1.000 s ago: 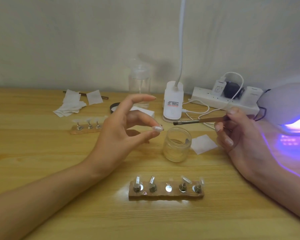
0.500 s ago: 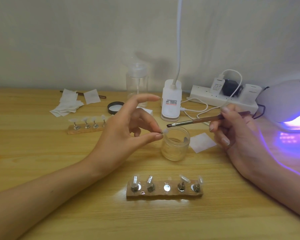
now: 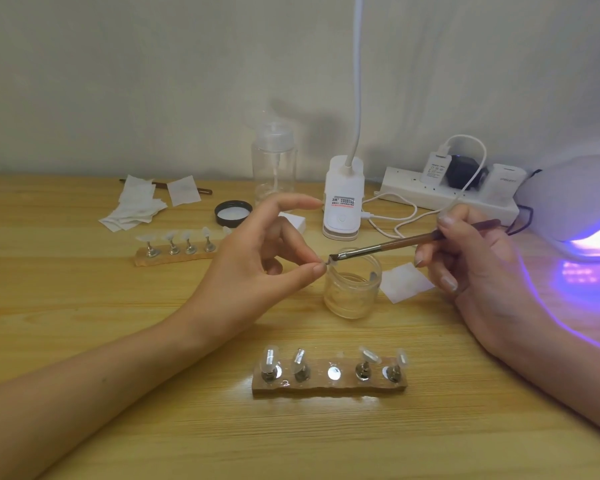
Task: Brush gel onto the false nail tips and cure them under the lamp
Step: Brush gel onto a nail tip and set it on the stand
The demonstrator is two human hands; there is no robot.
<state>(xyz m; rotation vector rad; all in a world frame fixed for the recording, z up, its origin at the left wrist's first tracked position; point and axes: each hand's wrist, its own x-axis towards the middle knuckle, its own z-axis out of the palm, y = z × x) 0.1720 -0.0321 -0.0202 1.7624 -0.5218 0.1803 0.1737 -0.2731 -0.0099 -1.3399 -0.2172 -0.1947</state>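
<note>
While the left hand pinches a false nail tip over the gel jar, the right hand grips the brush, shaft slanting across the jar, bristles on the tip.

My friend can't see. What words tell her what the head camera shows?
A left hand pinches a small false nail tip by an open glass jar while a right hand holds a brush to it. A wooden holder with more tips sits in front, and a curing lamp glows purple at right.
</note>
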